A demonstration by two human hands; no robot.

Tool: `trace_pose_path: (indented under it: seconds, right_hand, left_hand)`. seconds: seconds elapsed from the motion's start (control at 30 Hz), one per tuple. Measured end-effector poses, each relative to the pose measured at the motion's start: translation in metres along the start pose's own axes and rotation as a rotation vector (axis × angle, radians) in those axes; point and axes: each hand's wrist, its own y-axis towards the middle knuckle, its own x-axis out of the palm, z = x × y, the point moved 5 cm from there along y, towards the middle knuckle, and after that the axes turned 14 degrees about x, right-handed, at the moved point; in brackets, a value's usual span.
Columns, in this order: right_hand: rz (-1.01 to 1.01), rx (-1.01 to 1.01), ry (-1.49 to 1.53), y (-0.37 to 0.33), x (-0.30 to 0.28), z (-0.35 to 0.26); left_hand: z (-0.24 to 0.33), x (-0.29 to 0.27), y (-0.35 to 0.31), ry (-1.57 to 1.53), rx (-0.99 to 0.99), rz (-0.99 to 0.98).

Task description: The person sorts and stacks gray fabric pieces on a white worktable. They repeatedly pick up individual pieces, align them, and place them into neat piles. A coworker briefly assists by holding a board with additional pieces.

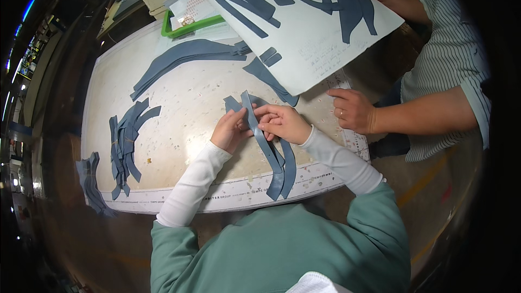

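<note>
Both my hands meet over the near middle of the table around long blue-grey strips (267, 151), cut pieces that look like leather. My left hand (232, 129) is closed on the strips near their upper ends. My right hand (283, 123) pinches the same strips from the other side, thumb and fingers together. The strips' lower ends hang toward the table's front edge, spread apart. How many pieces I hold cannot be made out. Just beyond my hands lies a small stack of pointed blue-grey pieces (271, 80), partly under a white board.
A co-worker at the right holds the white board (304, 68) with cut pieces fixed on it; their other hand (353, 111) points near its corner. A curved stack of pieces (187, 57) lies at the back. Tied bundles (126, 144) lie left, one at the edge (93, 182). A green tray (198, 24) holds papers.
</note>
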Motion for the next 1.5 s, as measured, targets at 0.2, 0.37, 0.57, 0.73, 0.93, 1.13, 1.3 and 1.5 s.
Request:
trace_pose_path:
  seconds: [0.2, 0.37, 0.57, 0.73, 0.93, 1.13, 1.3, 1.5]
  right_hand:
    - [-0.048, -0.011, 0.035, -0.001, 0.004, 0.001]
    - [0.225, -0.213, -0.312, -0.003, 0.0, -0.008]
    - [0.126, -0.203, -0.188, -0.005, -0.006, -0.015]
    - [0.158, -0.149, -0.757, -0.016, -0.017, -0.015]
    - [0.223, -0.259, -0.86, -0.021, -0.004, -0.012]
    - [0.228, -0.206, -0.942, -0.02, -0.004, -0.009]
    - [0.252, -0.261, -0.934, -0.019, -0.002, -0.005]
    - [0.275, -0.264, -0.951, -0.019, -0.002, -0.003]
  left_hand:
    - [0.002, -0.001, 0.003, 0.022, 0.073, -0.03]
    - [0.013, 0.019, -0.002, 0.005, 0.186, -0.039]
    - [0.047, 0.016, 0.024, 0.425, 0.425, -0.251]
    - [0.089, -0.023, 0.1, 1.234, 0.69, -0.091]
    - [0.092, 0.003, 0.161, 1.475, 0.912, -0.093]
    - [0.095, 0.026, 0.194, 1.349, 0.97, 0.052]
    - [0.089, 0.051, 0.24, 1.661, 0.842, 0.018]
    - [0.083, 0.072, 0.251, 1.782, 0.844, 0.019]
